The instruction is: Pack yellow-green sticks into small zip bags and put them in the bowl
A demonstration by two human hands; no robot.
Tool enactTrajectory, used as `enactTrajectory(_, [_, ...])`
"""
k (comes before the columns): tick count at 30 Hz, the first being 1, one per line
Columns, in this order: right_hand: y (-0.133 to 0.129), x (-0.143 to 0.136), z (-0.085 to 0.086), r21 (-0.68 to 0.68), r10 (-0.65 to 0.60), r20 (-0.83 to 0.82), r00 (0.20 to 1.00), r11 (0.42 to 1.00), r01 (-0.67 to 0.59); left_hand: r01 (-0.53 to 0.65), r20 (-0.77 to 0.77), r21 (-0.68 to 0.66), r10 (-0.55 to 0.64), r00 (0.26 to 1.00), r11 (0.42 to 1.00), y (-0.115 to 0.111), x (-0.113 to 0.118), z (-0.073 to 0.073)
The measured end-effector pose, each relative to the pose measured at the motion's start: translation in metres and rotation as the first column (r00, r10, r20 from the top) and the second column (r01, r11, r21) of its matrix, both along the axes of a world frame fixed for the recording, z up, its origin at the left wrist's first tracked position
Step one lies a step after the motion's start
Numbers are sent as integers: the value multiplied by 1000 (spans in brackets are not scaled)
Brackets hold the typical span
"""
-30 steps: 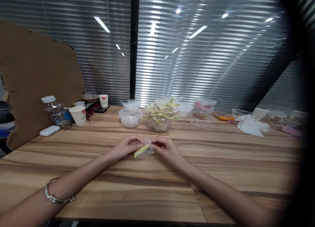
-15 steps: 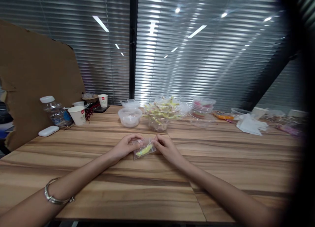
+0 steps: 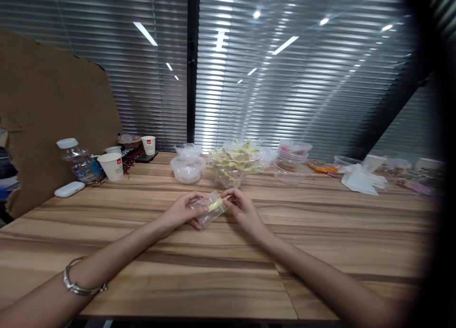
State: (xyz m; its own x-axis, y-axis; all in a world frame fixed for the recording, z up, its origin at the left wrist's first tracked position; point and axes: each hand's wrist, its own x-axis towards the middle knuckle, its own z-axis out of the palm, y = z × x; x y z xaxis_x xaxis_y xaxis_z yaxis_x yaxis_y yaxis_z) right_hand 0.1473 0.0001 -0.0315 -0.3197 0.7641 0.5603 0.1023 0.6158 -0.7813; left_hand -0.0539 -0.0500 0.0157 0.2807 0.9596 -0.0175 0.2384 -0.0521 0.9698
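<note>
Left hand (image 3: 185, 211): grip closed on the clear bag (image 3: 211, 219). Right hand (image 3: 245, 215): grip apparently pinching the end of the yellow piece (image 3: 215, 205), which lay between the hands against the bag; handling appeared unfinished, and similar pieces (image 3: 242, 159) stood heaped beyond.

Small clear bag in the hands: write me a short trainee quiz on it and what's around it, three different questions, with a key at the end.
1. Multiple choice. The thin piece at the right hand's fingertips is mainly: a) blue; b) yellow; c) black.
2. True or false: the left hand is holding the small clear bag.
3. Which is farther from the person: the small clear bag or the heaped clear bowl?

Key: 1. b; 2. True; 3. The heaped clear bowl.
</note>
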Motion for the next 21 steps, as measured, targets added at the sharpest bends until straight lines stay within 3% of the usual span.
enactTrajectory(7, [-4, -1, 3, -90, 28, -2, 1000, 996, -28, -14, -49, 141, 21, 999, 990, 3, -1, -1])
enactTrajectory(14, [-5, 0, 1, -58, 8, 43, 999, 998, -5, 55, 4, 55, -56, 998, 997, 0, 0, -1])
enactTrajectory(21, [-7, 1, 3, -7, 66, 42, 997, 998, -65, 34, -41, 131, -29, 999, 991, 4, -2, -1])
